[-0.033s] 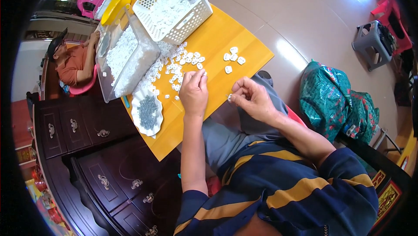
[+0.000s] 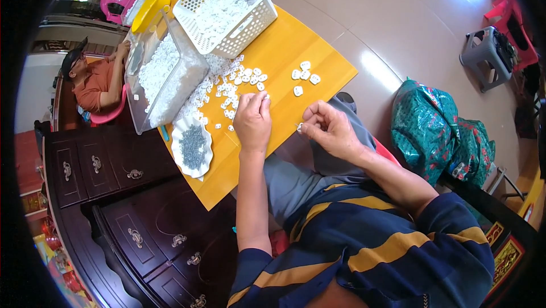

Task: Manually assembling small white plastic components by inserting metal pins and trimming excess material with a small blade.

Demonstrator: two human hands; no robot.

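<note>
My left hand (image 2: 253, 119) is closed over the table, thumb and finger pinched on a small white plastic piece (image 2: 267, 97), of which only an edge shows. To the right, past the table's edge and above my lap, my right hand (image 2: 333, 130) pinches a small white piece with a thin shiny bit (image 2: 299, 128). Just beyond my left hand lie many loose white plastic pieces (image 2: 228, 89), oblong with small dark marks. A smaller group of several white pieces (image 2: 305, 74) rests farther right on the wooden table (image 2: 284, 41).
A white perforated basket (image 2: 250, 32) and a clear bin (image 2: 185, 75) hold heaps of white pieces. The white scalloped dish (image 2: 208, 157) holds small grey metal bits. Across the table sits a person (image 2: 99, 80). Dark drawers (image 2: 136, 237) stand left, green bags (image 2: 424, 129) right.
</note>
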